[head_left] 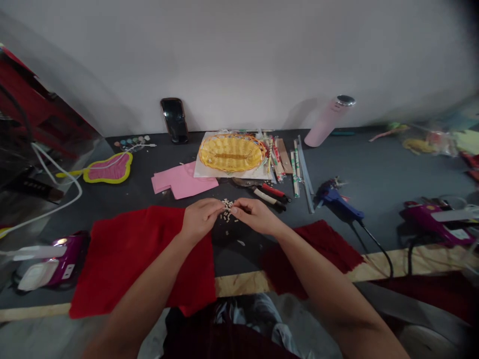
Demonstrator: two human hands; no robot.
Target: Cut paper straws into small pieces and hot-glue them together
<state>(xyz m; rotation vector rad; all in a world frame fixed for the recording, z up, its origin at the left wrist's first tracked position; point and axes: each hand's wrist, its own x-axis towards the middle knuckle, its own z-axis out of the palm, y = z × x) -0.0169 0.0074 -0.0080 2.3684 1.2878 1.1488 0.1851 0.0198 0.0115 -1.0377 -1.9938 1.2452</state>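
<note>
My left hand [202,217] and my right hand [256,214] almost meet at the middle of the dark table, fingertips pinched. Whatever lies between them is too small to make out. Around and under the fingertips are many small pale pellet-like pieces [225,217], scattered on the tabletop. Just beyond my right hand lie pliers [267,195] with red and white handles. A bright red cloth [142,249] spreads under my left wrist, and a darker red cloth [325,244] is beneath my right forearm.
A yellow wicker basket [232,153] rests on a white sheet, with pink paper [183,182] beside it. Wrapped sticks [295,167], a pink bottle [329,121] and a blue glue gun [340,202] are to the right. A phone [174,120] leans on the wall.
</note>
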